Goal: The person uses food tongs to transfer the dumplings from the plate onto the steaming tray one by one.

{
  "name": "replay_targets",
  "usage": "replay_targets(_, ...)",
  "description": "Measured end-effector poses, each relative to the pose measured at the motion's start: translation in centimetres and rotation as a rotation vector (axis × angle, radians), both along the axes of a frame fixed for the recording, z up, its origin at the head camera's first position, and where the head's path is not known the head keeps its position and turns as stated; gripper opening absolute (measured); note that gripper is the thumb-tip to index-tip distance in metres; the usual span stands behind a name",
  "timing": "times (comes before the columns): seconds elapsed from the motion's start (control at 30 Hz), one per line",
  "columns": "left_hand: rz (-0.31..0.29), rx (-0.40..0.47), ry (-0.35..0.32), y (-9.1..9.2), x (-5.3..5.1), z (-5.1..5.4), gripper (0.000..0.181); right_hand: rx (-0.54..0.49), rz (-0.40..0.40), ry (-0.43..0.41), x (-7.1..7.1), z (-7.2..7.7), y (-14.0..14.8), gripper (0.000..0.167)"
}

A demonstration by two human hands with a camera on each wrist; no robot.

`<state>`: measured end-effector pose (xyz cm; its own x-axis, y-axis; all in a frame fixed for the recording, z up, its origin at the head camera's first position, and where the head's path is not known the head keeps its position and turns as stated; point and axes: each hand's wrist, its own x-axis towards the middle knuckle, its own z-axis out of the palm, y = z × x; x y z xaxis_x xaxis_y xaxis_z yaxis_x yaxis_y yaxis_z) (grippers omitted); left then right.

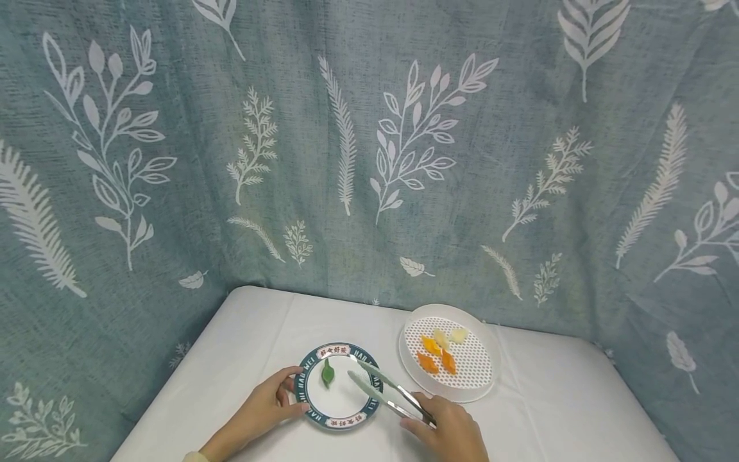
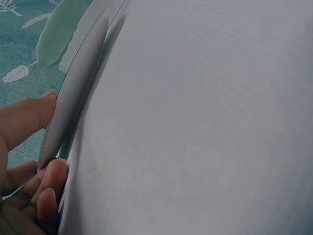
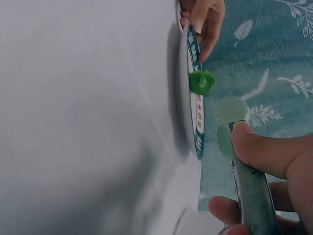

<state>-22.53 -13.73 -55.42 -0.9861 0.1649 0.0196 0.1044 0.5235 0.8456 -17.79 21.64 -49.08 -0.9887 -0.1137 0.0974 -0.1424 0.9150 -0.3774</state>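
At the plate's left rim, my left hand (image 1: 265, 401) holds the round plate (image 1: 340, 401), thumb and fingertips pinching its edge. The plate has a dark teal lettered rim and a white middle. A small green dumpling-shaped piece (image 1: 328, 373) lies toward its left side. My right hand (image 1: 447, 427) grips metal tongs (image 1: 366, 386) with pale green tips. Those tips are spread apart over the plate's right part, with nothing between them. In the right wrist view the thumb presses on one arm of the tongs (image 3: 257, 196).
Behind my right hand stands a round white tray (image 1: 495, 366) with a perforated bottom. Orange pieces (image 1: 448, 362), a yellow piece (image 1: 430, 346) and pale pieces (image 1: 458, 335) lie in it. A white cloth (image 1: 260, 333) covers the table, and a leaf-patterned curtain (image 1: 346, 244) hangs behind.
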Motion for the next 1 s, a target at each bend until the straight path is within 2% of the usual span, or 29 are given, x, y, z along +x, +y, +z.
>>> replay_targets(0.2, 0.0, 0.001, -0.002, 0.0, 0.0, 0.0, 0.082, -0.006, 0.054, -0.06, 0.4, -0.4, -1.3, 0.06)
replay_targets(0.47, -0.008, 0.005, 0.004, 0.0, 0.1, 0.1, 0.08, -0.026, 0.105, -0.049, 0.8, -1.0, -2.6, 0.058)
replay_targets(0.73, -0.005, -0.002, 0.006, -0.1, 0.2, 0.1, 0.081, -0.003, 0.135, 0.05, 0.9, -1.9, -3.3, 0.057)
replay_targets(1.0, -0.009, 0.003, 0.0, -0.1, 0.1, 0.1, 0.081, 0.049, 0.095, 0.106, 0.5, -1.9, -3.5, 0.055)
